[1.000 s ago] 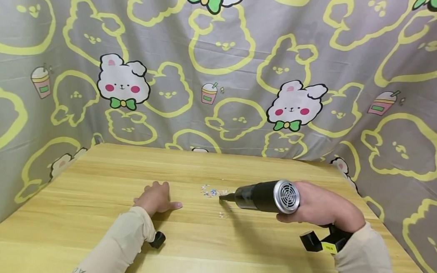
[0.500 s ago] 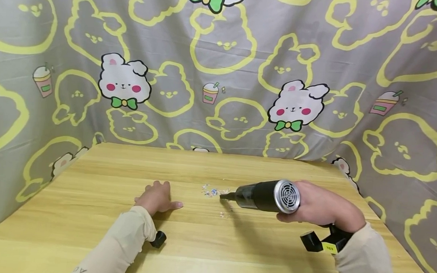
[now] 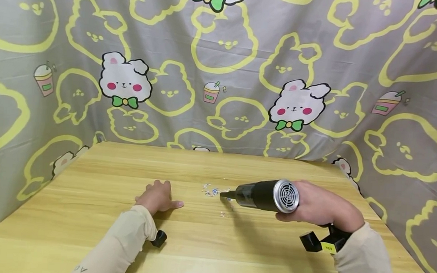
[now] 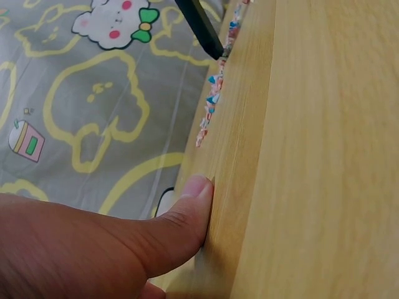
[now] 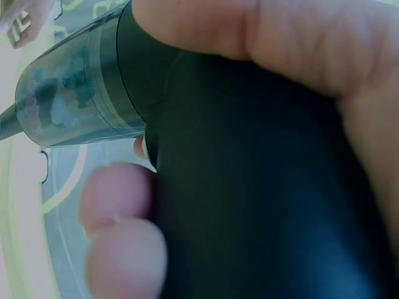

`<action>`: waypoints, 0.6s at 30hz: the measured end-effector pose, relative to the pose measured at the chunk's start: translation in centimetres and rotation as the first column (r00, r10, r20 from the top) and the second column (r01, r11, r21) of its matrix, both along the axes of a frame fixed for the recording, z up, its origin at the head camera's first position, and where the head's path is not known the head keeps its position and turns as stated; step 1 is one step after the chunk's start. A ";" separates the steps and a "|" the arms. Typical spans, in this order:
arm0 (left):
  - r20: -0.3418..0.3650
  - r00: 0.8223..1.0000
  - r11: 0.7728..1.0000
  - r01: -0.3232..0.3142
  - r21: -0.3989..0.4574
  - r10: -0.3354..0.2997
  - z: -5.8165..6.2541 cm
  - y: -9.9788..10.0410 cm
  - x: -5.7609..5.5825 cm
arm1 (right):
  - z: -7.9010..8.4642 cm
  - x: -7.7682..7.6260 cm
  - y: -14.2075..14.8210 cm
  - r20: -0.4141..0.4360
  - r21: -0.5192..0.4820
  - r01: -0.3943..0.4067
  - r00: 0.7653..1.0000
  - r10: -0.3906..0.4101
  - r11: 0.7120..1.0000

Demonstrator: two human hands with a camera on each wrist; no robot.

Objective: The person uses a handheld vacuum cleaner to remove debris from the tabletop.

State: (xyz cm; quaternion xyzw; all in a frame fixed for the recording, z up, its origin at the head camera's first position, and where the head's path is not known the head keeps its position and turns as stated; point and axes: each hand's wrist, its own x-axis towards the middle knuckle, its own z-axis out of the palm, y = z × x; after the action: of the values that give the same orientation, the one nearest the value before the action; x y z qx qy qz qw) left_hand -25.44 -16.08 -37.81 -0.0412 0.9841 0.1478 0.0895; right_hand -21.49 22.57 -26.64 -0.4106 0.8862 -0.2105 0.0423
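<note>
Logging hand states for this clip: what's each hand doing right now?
Left hand: open, resting on the wooden table.
Right hand: closed, holding the black handheld vacuum.

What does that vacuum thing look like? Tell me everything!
The handheld vacuum is mostly black and looks like plastic. It has a slim black nozzle, a see-through bin with pale and bluish shapes inside, and a round silver grille at the back. The right hand grips its black handle. It slants, nozzle down, over the wood-look table, its tip by the tiny colorful scraps; I can't tell whether it touches the table.
</note>
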 end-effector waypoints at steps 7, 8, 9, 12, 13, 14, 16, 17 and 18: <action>-0.005 1.000 1.000 0.002 0.003 -0.002 0.2 0.1 0.0 | 0.1 0.0 0.0 -0.015 0.002 0.003 1.000 -0.003 1.000; -0.005 1.000 1.000 0.002 0.005 -0.002 0.2 0.1 0.0 | 0.1 0.1 0.0 -0.017 0.002 0.005 1.000 -0.005 1.000; -0.005 1.000 1.000 0.002 0.005 -0.002 0.2 0.1 0.0 | 0.1 0.1 0.0 -0.017 0.003 0.006 1.000 -0.006 1.000; -0.004 1.000 1.000 0.001 0.008 -0.001 0.1 0.1 0.0 | 0.0 0.1 0.0 -0.020 0.004 0.010 1.000 -0.010 1.000; -0.004 1.000 1.000 0.000 0.007 0.000 0.1 0.1 0.0 | 0.0 0.1 0.0 -0.022 0.004 0.012 1.000 -0.012 1.000; -0.003 1.000 1.000 0.000 0.004 0.000 0.1 0.2 0.0 | 0.0 0.1 0.0 -0.023 0.006 0.013 1.000 -0.013 1.000; -0.004 1.000 1.000 0.000 0.003 0.000 0.0 0.2 0.0 | 0.0 0.0 0.0 -0.026 0.008 0.012 1.000 -0.012 1.000; -0.002 1.000 1.000 0.000 0.003 0.000 0.0 0.2 0.0 | -0.1 0.0 0.0 -0.029 0.009 0.012 1.000 -0.012 1.000; -0.002 1.000 1.000 0.000 0.003 0.000 0.0 0.2 0.0 | -0.1 0.0 0.0 -0.032 0.011 0.011 0.999 -0.011 1.000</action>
State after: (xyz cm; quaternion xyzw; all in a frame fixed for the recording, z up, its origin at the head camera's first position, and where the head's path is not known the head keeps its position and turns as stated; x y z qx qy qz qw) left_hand -25.45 -15.91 -37.79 -0.0410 0.9840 0.1495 0.0884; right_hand -21.49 22.55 -26.72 -0.4088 0.8901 -0.1993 0.0295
